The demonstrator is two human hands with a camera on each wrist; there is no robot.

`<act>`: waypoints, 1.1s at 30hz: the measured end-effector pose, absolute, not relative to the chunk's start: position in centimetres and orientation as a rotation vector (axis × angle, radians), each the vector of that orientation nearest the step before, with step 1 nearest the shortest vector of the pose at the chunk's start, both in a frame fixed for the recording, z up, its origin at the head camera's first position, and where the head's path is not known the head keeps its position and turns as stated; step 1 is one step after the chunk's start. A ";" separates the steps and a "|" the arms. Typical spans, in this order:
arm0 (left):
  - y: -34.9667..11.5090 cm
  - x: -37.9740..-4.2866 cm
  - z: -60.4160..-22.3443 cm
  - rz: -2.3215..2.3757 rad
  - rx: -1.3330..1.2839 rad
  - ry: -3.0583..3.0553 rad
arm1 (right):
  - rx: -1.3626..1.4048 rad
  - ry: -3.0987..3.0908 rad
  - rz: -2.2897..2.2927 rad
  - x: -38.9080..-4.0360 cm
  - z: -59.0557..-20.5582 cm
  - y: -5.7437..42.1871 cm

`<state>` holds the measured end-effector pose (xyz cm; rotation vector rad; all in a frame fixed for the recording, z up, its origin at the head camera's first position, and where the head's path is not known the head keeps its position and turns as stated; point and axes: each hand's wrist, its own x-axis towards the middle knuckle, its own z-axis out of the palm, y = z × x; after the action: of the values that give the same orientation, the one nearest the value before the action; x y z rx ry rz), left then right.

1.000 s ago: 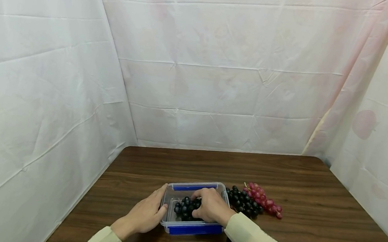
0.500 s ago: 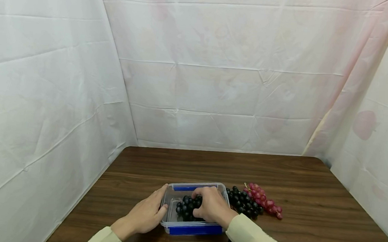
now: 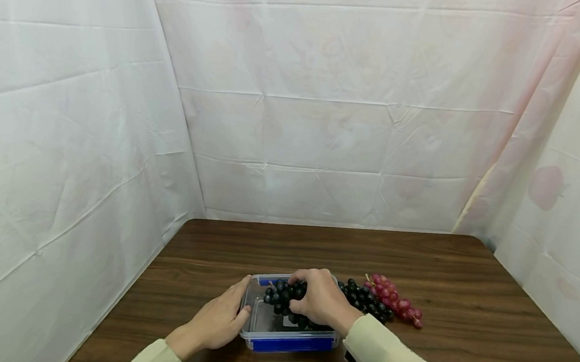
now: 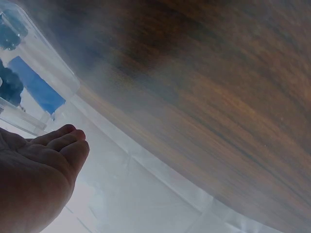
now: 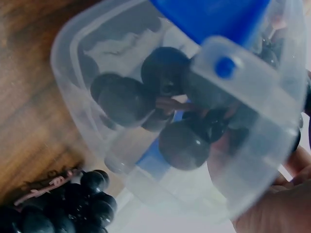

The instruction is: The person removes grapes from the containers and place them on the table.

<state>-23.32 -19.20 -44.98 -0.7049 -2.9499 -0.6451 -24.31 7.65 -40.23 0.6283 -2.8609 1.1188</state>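
Observation:
A bunch of black grapes [image 3: 281,296] hangs from my right hand [image 3: 322,300], whose fingers and thumb grip its upper right part. It is just over a clear plastic food container [image 3: 292,343] with blue side latches. The right wrist view shows the dark grapes [image 5: 126,102] through the container's clear wall, with part of the right hand [image 5: 277,204] at the edge. My left hand [image 3: 218,316] rests along the container's left side, fingers extended. In the left wrist view, the left hand [image 4: 43,170] lies by the container's corner.
A second bunch of black grapes [image 3: 362,302] lies on the brown wooden table [image 3: 243,243], just right of the container. Beside it is a bunch of red grapes [image 3: 395,302]. White cloth sheets [image 3: 324,149] enclose the table at the back and sides.
My right hand has lifted the black grapes up from the container's floor, and part of the bunch now hangs lower right. The left hand has stayed in place at the container's side.

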 end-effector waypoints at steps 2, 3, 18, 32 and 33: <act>-19.2 -23.3 -45.0 -0.644 -0.704 -2.948 | 0.635 -2.846 1.119 -24.3 -39.9 7.7; -19.2 -23.3 -45.0 -0.643 -0.704 -2.947 | 0.639 -2.838 1.120 -24.3 -39.7 7.8; -19.1 -23.3 -44.9 -0.658 -0.719 -2.953 | 0.633 -2.752 1.138 -23.7 -37.5 8.4; -19.1 -23.3 -44.9 -0.644 -0.707 -2.943 | 0.610 -2.718 1.090 -23.2 -35.1 9.4; -19.1 -23.3 -45.0 -0.644 -0.705 -2.945 | 0.605 -2.722 1.092 -23.2 -35.0 9.5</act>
<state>-23.27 -19.13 -44.95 -0.7051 -2.9452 -0.6437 -23.19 9.49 -34.96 0.6050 -2.7218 1.0924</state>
